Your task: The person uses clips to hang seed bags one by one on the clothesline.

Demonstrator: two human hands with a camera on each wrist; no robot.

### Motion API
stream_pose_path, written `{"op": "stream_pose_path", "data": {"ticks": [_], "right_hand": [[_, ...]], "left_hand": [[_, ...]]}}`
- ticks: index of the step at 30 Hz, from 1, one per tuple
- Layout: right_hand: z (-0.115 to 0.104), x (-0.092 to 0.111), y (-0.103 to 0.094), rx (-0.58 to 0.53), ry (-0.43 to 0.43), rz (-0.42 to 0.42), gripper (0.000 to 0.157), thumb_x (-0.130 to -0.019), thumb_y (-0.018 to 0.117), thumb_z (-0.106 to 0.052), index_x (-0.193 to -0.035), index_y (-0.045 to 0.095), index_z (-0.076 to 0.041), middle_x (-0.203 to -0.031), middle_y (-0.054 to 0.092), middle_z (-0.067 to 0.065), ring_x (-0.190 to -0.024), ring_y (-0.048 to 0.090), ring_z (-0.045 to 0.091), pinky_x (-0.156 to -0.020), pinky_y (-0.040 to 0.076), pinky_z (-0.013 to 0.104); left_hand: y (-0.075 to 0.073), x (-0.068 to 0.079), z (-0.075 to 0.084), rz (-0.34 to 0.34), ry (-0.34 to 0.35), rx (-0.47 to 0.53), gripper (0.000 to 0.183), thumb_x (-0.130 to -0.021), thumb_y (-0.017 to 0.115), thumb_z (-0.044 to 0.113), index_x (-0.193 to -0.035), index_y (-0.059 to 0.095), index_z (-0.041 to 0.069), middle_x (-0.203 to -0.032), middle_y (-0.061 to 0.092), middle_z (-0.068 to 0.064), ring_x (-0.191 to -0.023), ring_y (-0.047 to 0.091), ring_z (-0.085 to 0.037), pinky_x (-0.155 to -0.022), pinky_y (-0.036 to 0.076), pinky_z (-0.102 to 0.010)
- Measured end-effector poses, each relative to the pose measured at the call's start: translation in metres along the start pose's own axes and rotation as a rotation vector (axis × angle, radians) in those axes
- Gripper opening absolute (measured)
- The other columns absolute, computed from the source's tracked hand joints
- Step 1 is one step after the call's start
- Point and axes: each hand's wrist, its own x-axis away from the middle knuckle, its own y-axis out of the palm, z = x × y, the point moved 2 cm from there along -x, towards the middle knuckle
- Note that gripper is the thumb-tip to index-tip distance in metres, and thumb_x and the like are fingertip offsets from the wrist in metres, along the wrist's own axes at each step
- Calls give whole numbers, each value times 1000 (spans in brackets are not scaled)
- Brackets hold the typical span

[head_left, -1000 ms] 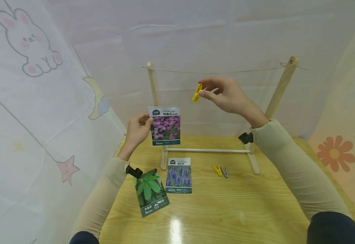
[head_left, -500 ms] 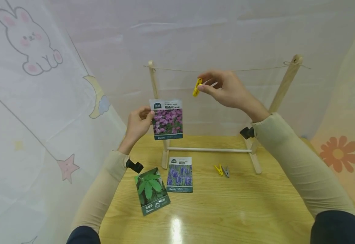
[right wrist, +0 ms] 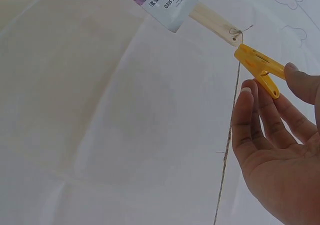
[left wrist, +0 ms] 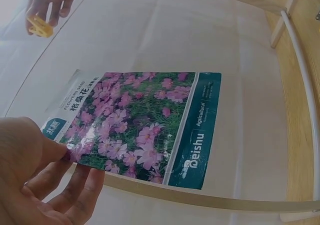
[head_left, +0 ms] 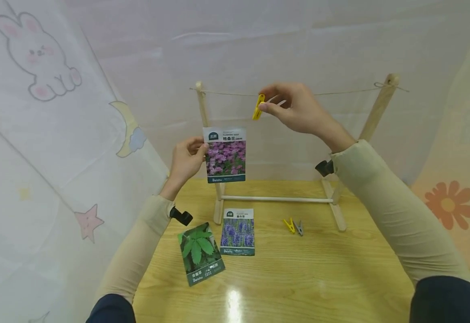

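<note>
My left hand (head_left: 187,158) pinches the left edge of a seed packet (head_left: 226,158) with pink flowers on it, held upright in front of the rack's left post. In the left wrist view the thumb lies on the packet's printed face (left wrist: 135,125), with the other fingers behind. Up near the string (head_left: 331,93), my right hand (head_left: 297,110) pinches a yellow clothespin (head_left: 258,106) between thumb and fingers. The right wrist view shows this clothespin (right wrist: 257,67) by its handles, its nose pointing away from the hand. Packet and string are apart.
The wooden rack (head_left: 277,198) stands at the table's back, string tied between its posts. On the table (head_left: 291,278) lie a purple-flower seed packet (head_left: 237,232), a green-leaf packet (head_left: 201,253), another yellow clothespin (head_left: 289,225) and a grey clothespin (head_left: 298,228).
Both hands have risen toward the string. The pink-flower packet has moved up and slightly right, and the held clothespin has gone up with the right hand. Things on the table have stayed put.
</note>
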Motion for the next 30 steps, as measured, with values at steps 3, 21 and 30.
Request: {"op": "stream_pose_path", "data": {"ticks": [3, 21, 30], "right_hand": [[-1, -1, -1, 0, 13, -5, 35, -98, 66, -32, -126, 67, -11, -114, 69, 2, -101, 68, 17, -83, 55, 34], [-23, -26, -5, 106, -31, -40, 34, -101, 62, -29, -127, 67, -8, -113, 71, 6, -101, 64, 15, -87, 52, 32], [-27, -35, -4, 116, -25, -53, 32, -102, 60, -28, -125, 67, -7, -110, 70, 6, -97, 62, 14, -83, 50, 30]], "left_hand": [[1, -2, 1, 0, 4, 9, 29, -100, 63, 18, -122, 66, -1, -111, 73, -19, -95, 72, -30, -75, 62, -39], [4, -15, 13, 29, 18, 23, 28, -100, 62, 17, -121, 66, -2, -111, 72, -20, -96, 71, -31, -75, 61, -33], [6, -20, 19, 37, 42, 9, 28, -100, 62, 17, -121, 66, -1, -111, 73, -18, -95, 72, -29, -74, 61, -32]]}}
